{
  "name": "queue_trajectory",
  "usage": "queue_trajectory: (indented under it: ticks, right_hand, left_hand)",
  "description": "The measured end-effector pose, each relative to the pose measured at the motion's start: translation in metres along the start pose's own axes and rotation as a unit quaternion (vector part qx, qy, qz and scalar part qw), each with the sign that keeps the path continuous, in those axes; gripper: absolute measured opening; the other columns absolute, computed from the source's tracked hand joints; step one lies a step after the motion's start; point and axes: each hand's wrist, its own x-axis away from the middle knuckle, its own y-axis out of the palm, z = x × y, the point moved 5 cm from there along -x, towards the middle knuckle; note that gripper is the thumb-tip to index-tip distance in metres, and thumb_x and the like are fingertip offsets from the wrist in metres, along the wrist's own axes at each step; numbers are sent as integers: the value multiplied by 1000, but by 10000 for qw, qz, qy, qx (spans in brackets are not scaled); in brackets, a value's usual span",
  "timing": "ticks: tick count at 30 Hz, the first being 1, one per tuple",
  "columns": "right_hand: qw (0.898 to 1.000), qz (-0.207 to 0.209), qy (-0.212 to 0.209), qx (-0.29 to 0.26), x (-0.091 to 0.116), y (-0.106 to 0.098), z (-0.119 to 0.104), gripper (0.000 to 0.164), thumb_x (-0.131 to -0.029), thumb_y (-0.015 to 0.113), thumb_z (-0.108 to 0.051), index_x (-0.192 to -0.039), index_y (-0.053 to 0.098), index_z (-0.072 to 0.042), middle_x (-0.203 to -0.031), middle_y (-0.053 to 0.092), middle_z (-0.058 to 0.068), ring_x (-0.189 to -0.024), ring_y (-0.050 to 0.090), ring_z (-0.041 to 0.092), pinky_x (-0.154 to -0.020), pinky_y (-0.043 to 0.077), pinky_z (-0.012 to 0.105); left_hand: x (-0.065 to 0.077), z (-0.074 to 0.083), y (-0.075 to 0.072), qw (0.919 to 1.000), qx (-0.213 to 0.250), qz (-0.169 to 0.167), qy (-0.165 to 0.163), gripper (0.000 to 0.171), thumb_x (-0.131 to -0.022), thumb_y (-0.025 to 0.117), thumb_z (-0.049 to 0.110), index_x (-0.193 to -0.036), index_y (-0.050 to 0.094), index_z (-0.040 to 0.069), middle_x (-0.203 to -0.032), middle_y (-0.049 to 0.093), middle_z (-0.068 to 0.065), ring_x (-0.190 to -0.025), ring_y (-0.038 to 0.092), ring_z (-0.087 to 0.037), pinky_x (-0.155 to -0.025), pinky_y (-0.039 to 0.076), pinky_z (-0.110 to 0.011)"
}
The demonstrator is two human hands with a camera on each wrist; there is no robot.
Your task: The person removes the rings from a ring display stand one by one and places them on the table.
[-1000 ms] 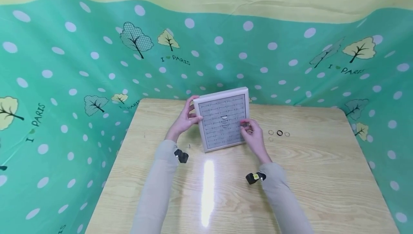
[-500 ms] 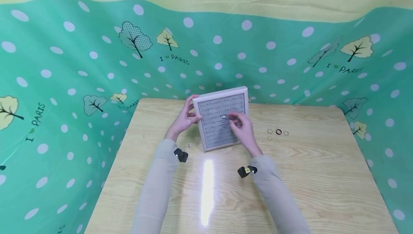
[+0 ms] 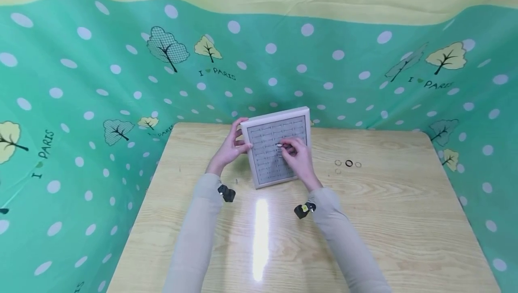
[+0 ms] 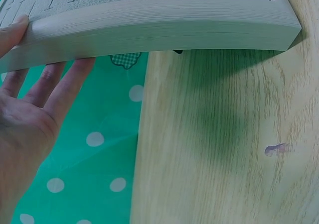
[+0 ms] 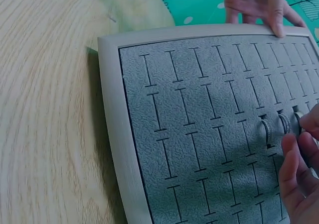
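A grey ring display tray (image 3: pixel 267 174) with a pale frame and rows of slots stands tilted up on the table. My left hand (image 3: pixel 230 147) grips its left edge, thumb on the front and fingers behind. Over the middle of the tray is my right hand (image 3: pixel 297 156). In the right wrist view, two silver rings, one ring (image 5: pixel 266 132) and a neighbouring ring (image 5: pixel 284 123), sit in adjacent slots. Beside them the right thumb and index finger pinch a third silver ring (image 5: pixel 298 118) at its slot, partly hidden by the fingertips.
Right of the tray lie a black ring (image 3: pixel 349 163) and several thin rings (image 3: pixel 358 165) on the wooden table (image 3: pixel 384 221). A small dark mark (image 4: pixel 276 149) shows on the wood at left. A green dotted cloth (image 3: pixel 251 73) hangs behind and at the sides.
My right hand has moved left from the tray's right edge to the rings in the middle, its fingertips now at the uppermost one. The left hand keeps its hold on the tray.
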Motion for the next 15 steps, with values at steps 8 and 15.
queue_trajectory:
  ticks: [8, 15]
  right_hand:
    - [9979, 40, 396, 515, -2, 2, 10, 14, -83, 72, 0, -97, 70, -1, -95, 57, 8, -79, 58, 19, -70, 53, 24]
    - [9959, -40, 568, 701, -5, 8, 9, 11, -83, 72, -2, -94, 70, 0, -94, 55, 9, -78, 56, 20, -69, 52, 26]
  left_hand:
    - [-2, -5, 2, 10000, 11, 28, 86, 83, -86, 58, -15, -148, 22, 27, -132, 47, -22, -104, 59, -44, -78, 57, -48]
    - [-1, -4, -2, 10000, -2, 30, 75, 83, -86, 58, -15, -149, 21, 24, -133, 47, -22, -105, 59, -45, -78, 57, -49]
